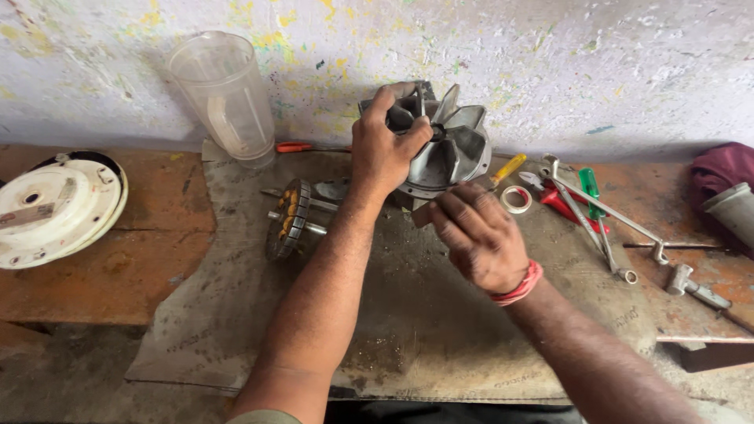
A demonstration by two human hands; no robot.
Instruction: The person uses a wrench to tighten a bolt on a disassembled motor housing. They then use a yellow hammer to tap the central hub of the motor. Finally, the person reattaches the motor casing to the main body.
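Observation:
My left hand (385, 141) grips the top edge of a grey metal motor housing (455, 145) with radial fins, tilted up on its side near the wall. My right hand (481, 235), with a red thread band at the wrist, is closed just below the housing's lower rim; its fingers curl on something small that I cannot make out. A motor rotor (292, 220) with copper windings and a shaft lies on the worn mat (408, 314) just left of my left forearm.
A clear plastic jar (224, 94) stands by the wall. A white round cover (55, 208) lies at far left. Right of the housing are a tape roll (516, 199), screwdrivers, pliers (561, 200), box spanners (605, 228) and a maroon cloth (722, 169).

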